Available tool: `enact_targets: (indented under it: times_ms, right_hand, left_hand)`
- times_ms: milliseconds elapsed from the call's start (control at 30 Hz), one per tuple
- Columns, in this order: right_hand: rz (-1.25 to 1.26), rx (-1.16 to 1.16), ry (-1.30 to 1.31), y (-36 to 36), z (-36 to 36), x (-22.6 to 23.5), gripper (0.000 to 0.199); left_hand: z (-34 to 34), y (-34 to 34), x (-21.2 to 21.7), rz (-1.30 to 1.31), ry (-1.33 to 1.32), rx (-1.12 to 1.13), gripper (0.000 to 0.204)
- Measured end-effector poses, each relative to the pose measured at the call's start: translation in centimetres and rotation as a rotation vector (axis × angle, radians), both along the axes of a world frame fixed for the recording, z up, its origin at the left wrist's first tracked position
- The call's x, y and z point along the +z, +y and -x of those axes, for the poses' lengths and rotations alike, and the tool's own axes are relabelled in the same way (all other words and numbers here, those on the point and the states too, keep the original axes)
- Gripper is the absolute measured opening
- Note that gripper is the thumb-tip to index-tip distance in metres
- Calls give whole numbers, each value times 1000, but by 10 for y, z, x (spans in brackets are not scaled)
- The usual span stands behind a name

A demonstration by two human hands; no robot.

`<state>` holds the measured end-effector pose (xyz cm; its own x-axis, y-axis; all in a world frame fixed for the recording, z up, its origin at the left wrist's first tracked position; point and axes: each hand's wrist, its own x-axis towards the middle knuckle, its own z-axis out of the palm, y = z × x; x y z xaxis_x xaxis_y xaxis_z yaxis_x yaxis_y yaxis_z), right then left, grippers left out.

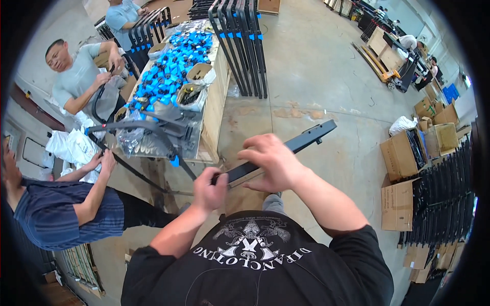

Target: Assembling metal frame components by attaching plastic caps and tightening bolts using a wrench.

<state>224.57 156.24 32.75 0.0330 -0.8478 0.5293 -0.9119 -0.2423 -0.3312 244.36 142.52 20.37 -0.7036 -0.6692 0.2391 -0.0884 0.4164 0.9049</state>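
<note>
Black metal bar (301,140): near end gripped in left hand (208,189), right hand (271,163) clasping mid-section.

Black short-sleeved T-shirt with a white printed emblem and lettering across the chest; bare forearms.

Blue caps (171,69) heap on a wooden table (214,109).

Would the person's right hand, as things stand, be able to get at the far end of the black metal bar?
Probably yes. The right hand already rests on the black metal bar, and the far end juts out over bare concrete floor, with nothing in between. The left hand grips the near end.
</note>
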Motion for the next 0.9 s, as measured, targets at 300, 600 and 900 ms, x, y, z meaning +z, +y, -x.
enact_targets:
  times_ms: [300, 600, 900]
  right_hand:
    - [59, -480, -927, 38, 310, -112, 26]
    - [-385, -2, -779, -160, 287, -73, 51]
    - [-364, 166, -706, -335, 361, -120, 37]
  left_hand:
    - [44, -81, -22, -168, 86, 298, 14]
    - [-28, -76, -28, -273, 186, 874, 32]
    - [78, -47, -28, -221, 221, 1226, 25]
